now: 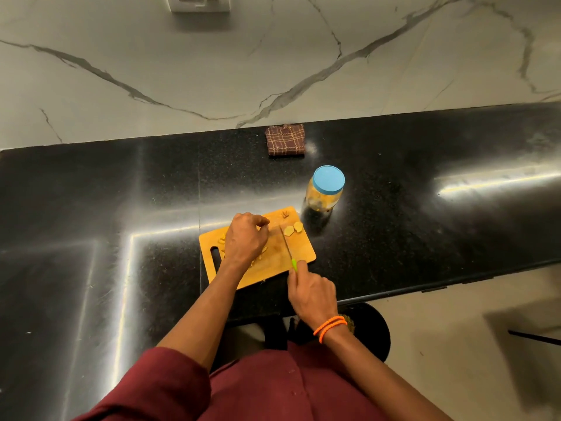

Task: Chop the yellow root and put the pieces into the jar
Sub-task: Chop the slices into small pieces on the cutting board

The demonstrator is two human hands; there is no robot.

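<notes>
I see the black table (394, 177) filling the middle of the frame, and the wooden cutting board (273, 262) lies at its near edge, just below centre. The jar (326, 189) stands just beyond the board's upper right corner with its blue lid (328, 180) on, close enough, I judge, for quick loading later. My left hand (246, 238) curls over the left half of the board, fingers bent onto the yellow root, mostly hidden under it, probably to steady it. My right hand (312, 294) grips the green handle of the knife (287, 247), blade pointing up the board. Two cut pieces (293, 229) lie right of the blade, clear of the cutting.
</notes>
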